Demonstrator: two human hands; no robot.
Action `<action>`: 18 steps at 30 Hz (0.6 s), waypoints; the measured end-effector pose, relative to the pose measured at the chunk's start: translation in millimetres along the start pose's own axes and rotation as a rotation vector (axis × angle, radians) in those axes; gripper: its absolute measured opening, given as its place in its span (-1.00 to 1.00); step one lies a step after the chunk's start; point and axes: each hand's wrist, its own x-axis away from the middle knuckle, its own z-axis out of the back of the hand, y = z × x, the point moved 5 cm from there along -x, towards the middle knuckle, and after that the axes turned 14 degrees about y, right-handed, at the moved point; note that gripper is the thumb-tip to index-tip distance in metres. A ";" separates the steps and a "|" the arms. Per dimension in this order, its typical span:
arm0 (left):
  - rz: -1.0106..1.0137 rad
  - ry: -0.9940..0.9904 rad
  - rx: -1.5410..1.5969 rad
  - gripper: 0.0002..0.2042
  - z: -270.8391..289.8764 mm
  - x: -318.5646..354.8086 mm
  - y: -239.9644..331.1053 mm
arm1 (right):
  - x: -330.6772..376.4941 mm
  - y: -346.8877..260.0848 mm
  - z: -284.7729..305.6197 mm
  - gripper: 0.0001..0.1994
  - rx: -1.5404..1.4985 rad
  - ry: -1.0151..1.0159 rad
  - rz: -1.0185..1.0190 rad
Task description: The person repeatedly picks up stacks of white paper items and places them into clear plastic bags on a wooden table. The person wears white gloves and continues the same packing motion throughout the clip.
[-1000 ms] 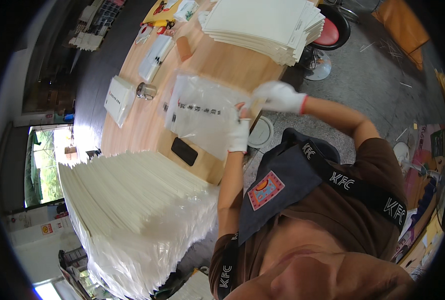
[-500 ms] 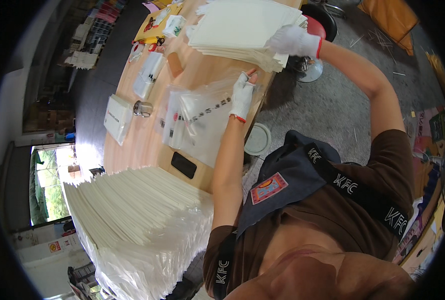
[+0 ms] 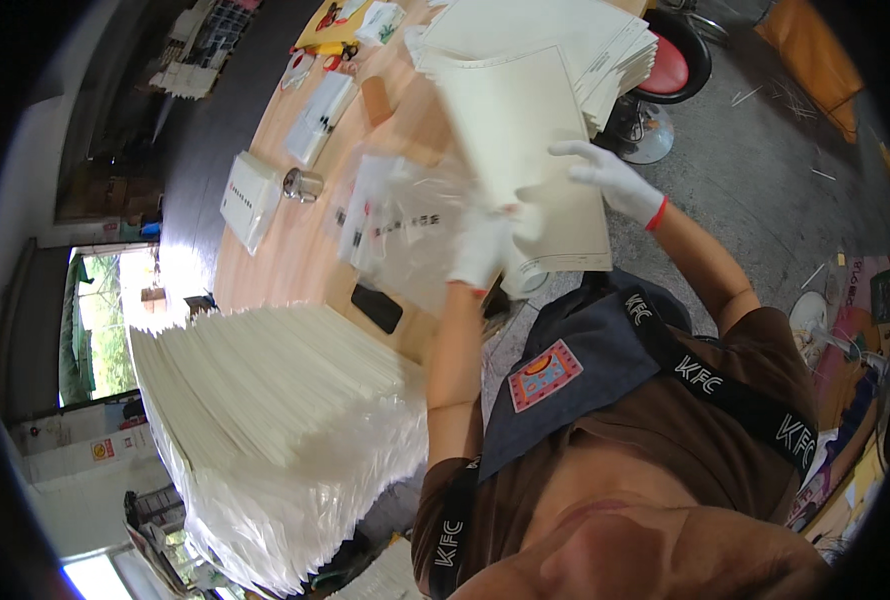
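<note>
A large cream paper sheet (image 3: 535,110), with a thin printed border, hangs tilted in front of me, its near end over the table's edge. At its left edge is my white-gloved left hand (image 3: 481,248), smeared by motion; it appears closed on the sheet, though its fingertips are hard to make out. My right hand (image 3: 620,185), gloved in white with a red cuff, is open at the sheet's right edge, fingers stretched over its face. Behind the sheet lies a stack of similar sheets (image 3: 605,50). Clear plastic bags (image 3: 415,220) with dark print lie left of my left hand.
A tall plastic-wrapped stack of white sheets (image 3: 275,390) stands at the lower left. On the wooden table (image 3: 265,130) are a metal cup (image 3: 303,184), a white packet (image 3: 250,205), a brown block (image 3: 376,101) and a dark phone (image 3: 377,308). A red-seated stool (image 3: 660,68) stands at the right.
The cream sheet has come off the stack toward me. My right hand has moved from the stack's edge nearer my body, its fingers now spread. My left hand has moved nearer, to the sheet's left edge.
</note>
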 end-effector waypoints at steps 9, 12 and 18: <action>0.035 0.050 0.702 -0.48 15.0 21.6 -8.9 | 27.3 -41.7 -26.0 -0.68 0.948 0.088 0.516; 0.155 0.253 1.090 -0.51 101.6 14.7 -3.3 | 45.2 -82.4 -52.8 -0.71 1.098 -0.218 0.737; -0.518 0.626 -0.441 -0.45 137.6 65.7 26.8 | 37.2 -65.4 -101.2 -0.84 1.628 -0.557 1.031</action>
